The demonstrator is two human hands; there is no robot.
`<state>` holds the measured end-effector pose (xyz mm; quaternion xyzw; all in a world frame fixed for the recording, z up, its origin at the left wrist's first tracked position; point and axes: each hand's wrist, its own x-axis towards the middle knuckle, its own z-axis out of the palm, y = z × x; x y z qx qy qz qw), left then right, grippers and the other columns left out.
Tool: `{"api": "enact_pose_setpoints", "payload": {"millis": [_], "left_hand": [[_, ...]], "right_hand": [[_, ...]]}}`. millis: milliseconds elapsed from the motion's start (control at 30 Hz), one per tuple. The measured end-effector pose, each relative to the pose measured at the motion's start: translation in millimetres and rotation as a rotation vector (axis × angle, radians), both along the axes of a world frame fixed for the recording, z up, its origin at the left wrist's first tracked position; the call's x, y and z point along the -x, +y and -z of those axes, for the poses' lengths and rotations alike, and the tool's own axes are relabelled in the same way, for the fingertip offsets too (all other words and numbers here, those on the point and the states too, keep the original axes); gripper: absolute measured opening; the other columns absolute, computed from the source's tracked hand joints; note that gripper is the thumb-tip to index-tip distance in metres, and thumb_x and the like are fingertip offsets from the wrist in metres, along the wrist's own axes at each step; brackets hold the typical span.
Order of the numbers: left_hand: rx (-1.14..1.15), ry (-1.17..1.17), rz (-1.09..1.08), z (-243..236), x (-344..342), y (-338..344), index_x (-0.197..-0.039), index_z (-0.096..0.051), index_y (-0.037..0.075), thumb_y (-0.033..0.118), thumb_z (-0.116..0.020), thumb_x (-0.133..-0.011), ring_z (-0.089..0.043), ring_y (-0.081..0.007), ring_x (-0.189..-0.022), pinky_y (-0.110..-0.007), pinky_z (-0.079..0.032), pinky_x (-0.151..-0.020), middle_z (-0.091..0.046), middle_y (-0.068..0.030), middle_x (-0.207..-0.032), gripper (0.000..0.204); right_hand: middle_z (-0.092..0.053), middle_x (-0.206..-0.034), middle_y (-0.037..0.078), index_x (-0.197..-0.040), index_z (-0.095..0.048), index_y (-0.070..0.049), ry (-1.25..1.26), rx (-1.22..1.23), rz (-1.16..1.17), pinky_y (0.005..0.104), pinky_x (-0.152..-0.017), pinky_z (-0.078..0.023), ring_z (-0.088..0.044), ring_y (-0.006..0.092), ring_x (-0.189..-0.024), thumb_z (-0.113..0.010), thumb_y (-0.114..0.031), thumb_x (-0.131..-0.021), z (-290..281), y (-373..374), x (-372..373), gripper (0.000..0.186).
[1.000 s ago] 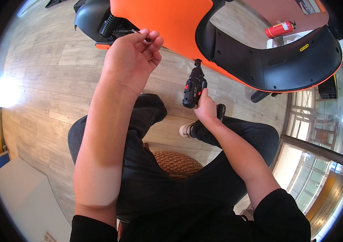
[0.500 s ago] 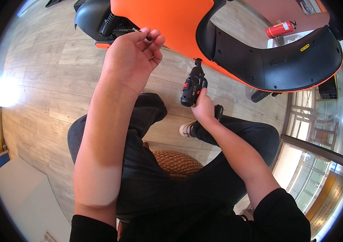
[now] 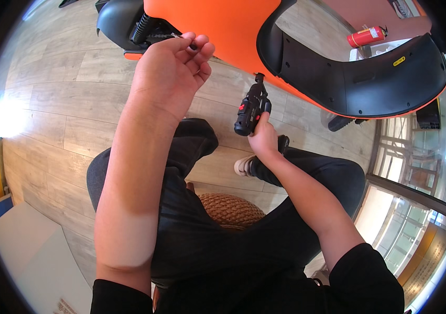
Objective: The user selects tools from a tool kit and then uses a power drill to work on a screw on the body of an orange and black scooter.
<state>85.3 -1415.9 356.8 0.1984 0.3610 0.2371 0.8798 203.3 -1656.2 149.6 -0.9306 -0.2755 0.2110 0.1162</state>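
- My left hand (image 3: 168, 68): palm up, fingers curled, thumb and fingertips pinching a small dark piece (image 3: 193, 46); exact kind too small to tell.
- That piece sits in front of the orange body panel (image 3: 215, 29) of a scooter, near the black coil spring (image 3: 140, 29); can't tell if it touches the panel.
- My right hand (image 3: 263, 137): fingers wrapped round the grip of a black power drill (image 3: 248, 112) with red accents.
- Drill is tilted, nose pointing up at the panel's lower edge; contact there unclear.
- Drill and small piece are well apart, drill on my right.
- Right of the drill: curved black panel (image 3: 361, 91), orange-edged, yellow label (image 3: 399, 61) on it.
- Red fire extinguisher (image 3: 367, 36) beyond that, upper right.
- Woven stool (image 3: 230, 209) between my thighs, wood-look floor (image 3: 50, 112) below.
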Motion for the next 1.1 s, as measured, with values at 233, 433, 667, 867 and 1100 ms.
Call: {"api": "enact_pose_setpoints", "payload": {"millis": [233, 433, 667, 867, 1100], "left_hand": [[-0.008, 0.022, -0.001, -1, -4, -2, -0.103, -0.055, 0.003, 0.005, -0.052, -0.099, -0.064, -0.0186, -0.09, -0.034, -0.05, -0.079, -0.064, -0.0073, -0.098, 0.005], [0.002, 0.09, 0.101, 28, -8, -3, -0.093, -0.051, 0.008, 0.012, -0.049, -0.094, -0.053, -0.0193, -0.074, -0.037, -0.045, -0.074, -0.053, -0.0032, -0.081, 0.005], [-0.027, 0.325, 0.261, 38, -32, -32, -0.09, -0.049, 0.014, 0.028, -0.062, -0.092, -0.047, -0.0166, -0.065, -0.036, -0.042, -0.066, -0.047, -0.0003, -0.073, 0.019], [-0.638, 0.804, 0.576, 141, -30, -75, -0.106, -0.05, 0.006, 0.033, -0.08, -0.08, -0.057, -0.015, -0.079, -0.035, -0.048, -0.071, -0.056, -0.0075, -0.092, 0.048], [-0.689, 0.833, 0.699, 167, -47, -109, -0.117, -0.047, -0.005, 0.039, -0.087, -0.076, -0.061, -0.0202, -0.097, -0.036, -0.053, -0.082, -0.058, -0.0145, -0.108, 0.072]], "right_hand": [[-0.07, -0.094, 0.029, -0.117, -0.039, -0.002, 0.001, 0.016, 0.005, 0.0547, -0.079, -0.056, -0.07, 0.0478, -0.09, -0.077, -0.013, -0.081, -9, 1, -2, 0.054], [-0.071, -0.095, 0.026, -0.124, -0.039, -0.003, -0.021, 0.039, -0.003, 0.054, -0.077, -0.057, -0.071, 0.0453, -0.089, -0.076, -0.02, -0.084, -35, 3, -2, 0.057], [-0.071, -0.096, 0.023, -0.131, -0.038, -0.002, -0.102, -0.007, -0.07, 0.0521, -0.074, -0.058, -0.071, 0.0436, -0.086, -0.079, -0.02, -0.081, -6, -11, -1, 0.067], [-0.07, -0.098, 0.024, -0.128, -0.04, -0.004, -0.004, -0.056, 0.016, 0.0532, -0.076, -0.057, -0.07, 0.0444, -0.09, -0.078, -0.017, -0.081, -13, 2, 7, 0.062], [-0.07, -0.099, 0.023, -0.126, -0.04, -0.006, 0.069, -0.137, 0.092, 0.0543, -0.077, -0.054, -0.069, 0.0451, -0.093, -0.076, -0.013, -0.081, -4, -6, 5, 0.058]]}}
